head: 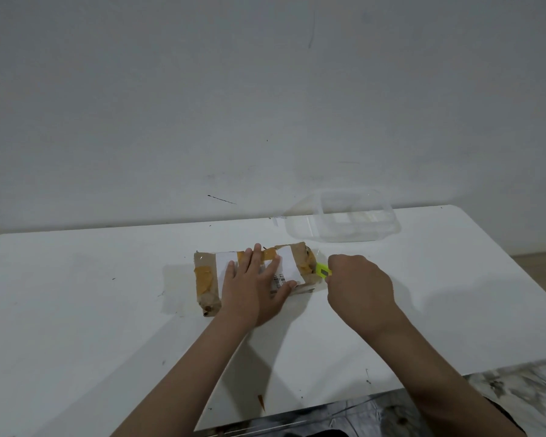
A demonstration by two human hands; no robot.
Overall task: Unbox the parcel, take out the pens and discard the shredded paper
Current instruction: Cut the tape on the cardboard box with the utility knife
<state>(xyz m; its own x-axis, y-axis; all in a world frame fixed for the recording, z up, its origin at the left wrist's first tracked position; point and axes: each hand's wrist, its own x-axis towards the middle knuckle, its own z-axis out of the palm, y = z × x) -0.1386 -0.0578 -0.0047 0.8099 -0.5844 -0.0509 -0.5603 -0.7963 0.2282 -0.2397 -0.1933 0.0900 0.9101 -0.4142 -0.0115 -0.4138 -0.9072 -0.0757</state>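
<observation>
A small cardboard parcel (207, 279), wrapped in brown tape with white labels, lies closed on the white table (76, 294). My left hand (256, 285) rests flat on top of it, fingers spread. My right hand (358, 285) is closed around a yellow-green utility knife (323, 270), whose front end meets the parcel's right end. The blade itself is too small to make out. No pens or shredded paper are visible.
A clear plastic container (360, 219) stands at the back right of the table, near the wall. The table's front edge runs close to my arms, with patterned floor (517, 395) below at the right. A small scrap of brown tape (261, 402) lies near the front edge.
</observation>
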